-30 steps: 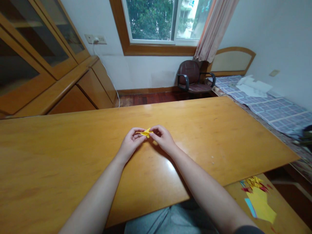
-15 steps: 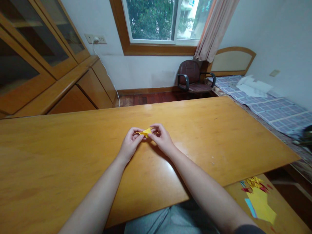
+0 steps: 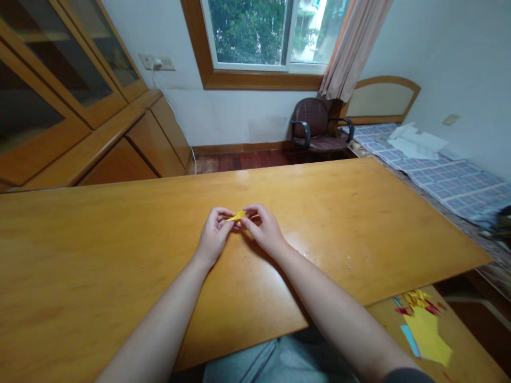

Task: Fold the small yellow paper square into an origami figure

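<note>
A small piece of folded yellow paper (image 3: 238, 216) is held between my two hands, just above the middle of the wooden table (image 3: 120, 255). My left hand (image 3: 216, 230) pinches its left side between thumb and fingers. On the other side, my right hand (image 3: 262, 225) grips the right end, thumb in front and fingers curled behind. Fingers cover parts of the paper, so its full folded shape cannot be made out.
On a lower surface at the right lie yellow paper sheets (image 3: 429, 332), a light blue strip (image 3: 410, 340) and crumpled yellow and red pieces (image 3: 417, 299). Beyond the table stand a brown armchair (image 3: 313, 125), a bed (image 3: 451, 170) and a wooden cabinet (image 3: 115, 154).
The yellow paper has turned or been folded slightly between my fingers and shows a narrower, flatter outline. Both hands stay in nearly the same place.
</note>
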